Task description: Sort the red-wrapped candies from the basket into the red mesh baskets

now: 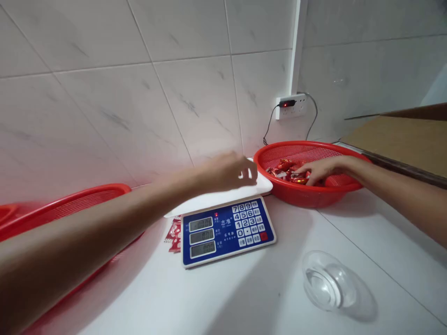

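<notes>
My left hand [228, 173], slightly blurred, is over the white pan [195, 204] of a digital scale. Its fingers are curled in towards the thumb, with small gaps between them; whatever they may hold cannot be made out. The blue keypad panel [228, 232] of the scale faces me, its three displays partly readable. On the right, my right hand [324, 168] reaches into a red mesh basket [310, 197]. The fingers are apart and touch shiny red wrapped candies [286, 167]; some fingertips are hidden among them.
A clear plastic bowl [326, 281] sits at front right. Red printed packets [174, 237] lie by the scale's left side. Another red basket [101, 193] stands behind my left forearm. A cardboard box [401, 135] is at far right; a power socket [291, 108] is on the tiled wall.
</notes>
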`<state>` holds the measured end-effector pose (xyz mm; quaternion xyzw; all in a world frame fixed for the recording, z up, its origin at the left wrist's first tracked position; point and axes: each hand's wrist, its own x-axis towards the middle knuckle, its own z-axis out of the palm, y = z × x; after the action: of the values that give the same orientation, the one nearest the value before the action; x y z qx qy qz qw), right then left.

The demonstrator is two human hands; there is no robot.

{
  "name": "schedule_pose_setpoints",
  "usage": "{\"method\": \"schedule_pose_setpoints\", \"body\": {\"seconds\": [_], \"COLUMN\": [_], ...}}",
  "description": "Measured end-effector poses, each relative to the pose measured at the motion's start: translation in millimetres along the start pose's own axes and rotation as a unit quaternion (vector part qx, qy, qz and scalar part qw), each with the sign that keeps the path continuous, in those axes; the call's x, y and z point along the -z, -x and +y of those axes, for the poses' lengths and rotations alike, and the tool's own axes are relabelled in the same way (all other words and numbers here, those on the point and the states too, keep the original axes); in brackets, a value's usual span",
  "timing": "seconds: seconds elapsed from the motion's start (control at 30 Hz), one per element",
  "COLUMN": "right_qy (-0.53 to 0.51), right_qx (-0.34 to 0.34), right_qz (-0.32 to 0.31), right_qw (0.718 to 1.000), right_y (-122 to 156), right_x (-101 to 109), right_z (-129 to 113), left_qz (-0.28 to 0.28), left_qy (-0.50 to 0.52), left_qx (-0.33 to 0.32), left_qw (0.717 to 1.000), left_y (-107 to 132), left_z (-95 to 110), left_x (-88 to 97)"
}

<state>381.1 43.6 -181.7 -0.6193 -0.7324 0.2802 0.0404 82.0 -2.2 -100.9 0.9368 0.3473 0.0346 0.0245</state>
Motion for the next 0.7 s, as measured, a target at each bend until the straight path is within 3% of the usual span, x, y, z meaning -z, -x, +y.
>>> {"method": "schedule_pose_setpoints", "body": {"seconds": [0.07, 0.17, 0.27, 0.37, 0.47, 0.57, 0.63, 0.7], "right_qy": [-0.006, -0.005, -0.01, -0.025, -0.007, 0.037, 0.055, 0.028], "right_qx": [-0.035, -0.053, 0.002, 0.11, 0.197, 0.197, 0.181, 0.17], "right_qz": [0.005, 0.09, 0.152, 0.161, 0.085, -0.016, -0.051, -0.025], "right_qw": [0.999, 0.995, 0.988, 0.98, 0.977, 0.98, 0.981, 0.985], "right_y": [5.9, 9.4, 5.9, -4.7, -23.8, -39.5, -37.5, -22.8], "right_x": [16.9, 38.1, 42.6, 23.2, -9.6, -32.7, -35.1, -28.1], "right_z": [-7.3, -21.5, -50.4, -98.2, -150.8, -186.7, -193.3, -183.7], "left_qz": [0.05, 0.201, 0.375, 0.505, 0.541, 0.533, 0.519, 0.506], "left_qy": [0.023, 0.092, 0.202, 0.295, 0.314, 0.283, 0.25, 0.21], "left_qx": [0.015, 0.048, 0.055, 0.042, 0.02, 0.008, 0.026, 0.033], "left_qw": [0.998, 0.974, 0.903, 0.81, 0.78, 0.797, 0.817, 0.836], "left_y": [-13.4, -14.7, -0.3, 21.8, 44.0, 62.6, 72.6, 80.4], "left_z": [-6.6, -17.6, -25.6, -27.4, -25.8, -23.3, -20.9, -17.5], "left_x": [10.1, 15.8, 5.8, -10.2, -16.2, -9.3, -2.5, 3.0]}}
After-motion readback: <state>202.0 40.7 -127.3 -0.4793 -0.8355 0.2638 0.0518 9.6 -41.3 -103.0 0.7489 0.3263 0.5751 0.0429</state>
